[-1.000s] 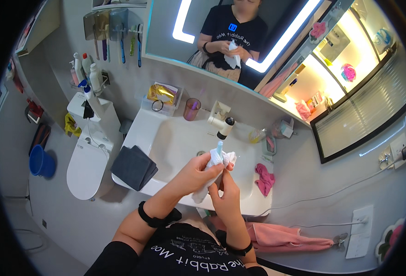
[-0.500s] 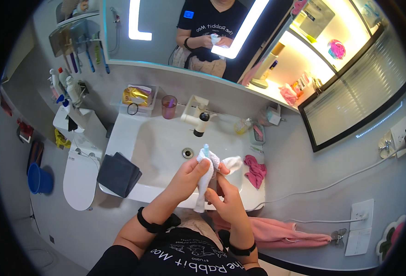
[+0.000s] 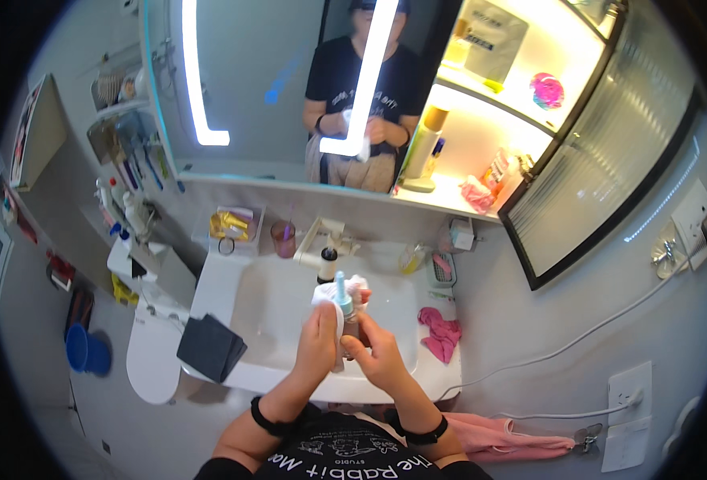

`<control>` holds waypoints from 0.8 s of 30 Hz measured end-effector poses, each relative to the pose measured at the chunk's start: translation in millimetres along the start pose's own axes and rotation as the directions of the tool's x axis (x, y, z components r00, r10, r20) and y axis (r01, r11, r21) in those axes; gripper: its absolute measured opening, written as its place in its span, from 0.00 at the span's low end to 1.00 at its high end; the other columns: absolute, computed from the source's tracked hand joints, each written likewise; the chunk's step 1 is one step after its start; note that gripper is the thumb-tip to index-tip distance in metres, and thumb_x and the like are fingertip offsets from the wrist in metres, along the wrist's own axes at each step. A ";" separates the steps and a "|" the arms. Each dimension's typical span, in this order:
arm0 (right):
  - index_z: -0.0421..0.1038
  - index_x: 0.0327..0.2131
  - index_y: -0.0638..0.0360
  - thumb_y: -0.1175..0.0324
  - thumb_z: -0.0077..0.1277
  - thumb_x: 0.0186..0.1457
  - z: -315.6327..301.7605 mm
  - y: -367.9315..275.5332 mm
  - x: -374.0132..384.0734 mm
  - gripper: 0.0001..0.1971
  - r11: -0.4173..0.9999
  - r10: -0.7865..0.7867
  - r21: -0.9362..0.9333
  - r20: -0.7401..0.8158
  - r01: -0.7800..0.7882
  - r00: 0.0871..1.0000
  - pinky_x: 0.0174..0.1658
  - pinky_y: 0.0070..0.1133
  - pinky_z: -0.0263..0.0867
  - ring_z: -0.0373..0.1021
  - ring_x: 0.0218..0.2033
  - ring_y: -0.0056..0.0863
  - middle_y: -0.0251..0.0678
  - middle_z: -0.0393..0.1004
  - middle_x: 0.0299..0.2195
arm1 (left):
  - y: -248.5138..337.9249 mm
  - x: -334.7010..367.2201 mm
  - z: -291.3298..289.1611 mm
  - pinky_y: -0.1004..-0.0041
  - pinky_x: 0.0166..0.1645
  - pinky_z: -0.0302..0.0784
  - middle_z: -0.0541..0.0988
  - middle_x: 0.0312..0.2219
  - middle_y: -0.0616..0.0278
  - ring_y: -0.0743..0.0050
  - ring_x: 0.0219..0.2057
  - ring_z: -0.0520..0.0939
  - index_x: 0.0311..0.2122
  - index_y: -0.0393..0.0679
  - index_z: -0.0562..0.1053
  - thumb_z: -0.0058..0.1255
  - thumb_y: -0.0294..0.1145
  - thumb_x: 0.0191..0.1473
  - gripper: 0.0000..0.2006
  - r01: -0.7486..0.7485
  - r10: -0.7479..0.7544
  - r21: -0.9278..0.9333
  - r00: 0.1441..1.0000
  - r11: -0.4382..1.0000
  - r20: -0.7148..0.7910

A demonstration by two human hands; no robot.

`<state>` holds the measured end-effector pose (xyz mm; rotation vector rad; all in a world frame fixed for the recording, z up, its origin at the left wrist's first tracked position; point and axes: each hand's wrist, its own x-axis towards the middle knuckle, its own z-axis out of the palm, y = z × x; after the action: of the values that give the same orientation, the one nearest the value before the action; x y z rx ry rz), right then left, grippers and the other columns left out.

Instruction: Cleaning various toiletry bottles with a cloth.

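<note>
Over the near part of the white sink [image 3: 269, 308], I hold a small bottle [image 3: 343, 299] with a light blue pointed cap and what looks like a clear body. It stands roughly upright. My left hand [image 3: 316, 346] is closed on a white cloth [image 3: 324, 294], which wraps around the bottle below the cap tip. My right hand [image 3: 380, 354] grips the bottle's lower body from the right with thumb and fingers. The cloth and fingers hide part of the bottle.
The faucet [image 3: 328, 268] stands just beyond my hands. A pink cloth [image 3: 440, 334] lies on the sink's right edge, dark folded cloths [image 3: 210, 347] at its left corner. A purple cup [image 3: 284, 238] sits behind. An open cabinet door [image 3: 601, 152] juts out at upper right.
The view has tilted up, showing more mirror and cabinet. The cloth's loose ends have been gathered around the bottle, and more of the blue cap shows. Both hands keep their hold.
</note>
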<state>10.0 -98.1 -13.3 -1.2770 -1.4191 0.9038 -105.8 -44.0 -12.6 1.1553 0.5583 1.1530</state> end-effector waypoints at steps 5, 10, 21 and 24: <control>0.62 0.49 0.66 0.67 0.50 0.55 3.2 1.1 5.9 0.20 0.987 -0.129 -0.101 -0.069 0.122 0.989 0.31 0.23 0.66 0.71 0.26 0.31 0.44 0.72 0.29 | -6.4 -8.4 -2.6 0.70 0.53 0.65 0.71 0.44 0.55 0.68 0.48 0.71 0.53 0.36 0.59 0.24 0.42 0.65 0.21 -0.156 0.151 0.228 0.988 0.961 0.035; 0.65 0.43 0.68 0.62 0.49 0.56 5.1 3.0 -4.4 0.18 0.976 0.000 -0.219 -0.002 0.000 1.000 0.30 0.23 0.65 0.70 0.24 0.32 0.44 0.71 0.25 | -22.9 -1.6 -8.1 0.75 0.35 0.73 0.74 0.29 0.59 0.75 0.29 0.75 0.42 0.40 0.64 0.24 0.45 0.64 0.20 0.004 -0.001 0.041 0.998 0.999 -0.066; 0.65 0.50 0.62 0.61 0.54 0.52 -32.0 10.6 -17.6 0.24 0.992 -0.060 -0.093 0.261 0.087 0.963 0.31 0.22 0.66 0.70 0.26 0.28 0.40 0.73 0.29 | -53.7 30.9 -3.1 0.76 0.21 0.64 0.70 0.15 0.64 0.77 0.14 0.69 0.28 0.39 0.68 0.30 0.46 0.63 0.22 -0.094 0.210 0.398 0.943 0.913 -0.259; 0.69 0.44 0.62 0.65 0.57 0.50 -76.8 -7.9 10.8 0.18 0.955 -0.210 -0.192 0.109 0.228 0.972 0.38 0.21 0.66 0.71 0.30 0.24 0.39 0.75 0.34 | -44.1 47.6 -10.0 0.76 0.15 0.55 0.61 0.09 0.69 0.79 0.09 0.61 0.21 0.43 0.65 0.31 0.46 0.63 0.23 -0.101 0.142 0.146 0.941 0.984 -0.307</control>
<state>82.8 -95.1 14.5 -1.2096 -1.7208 0.6847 -78.7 5.0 -47.1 1.1326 0.8261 1.4398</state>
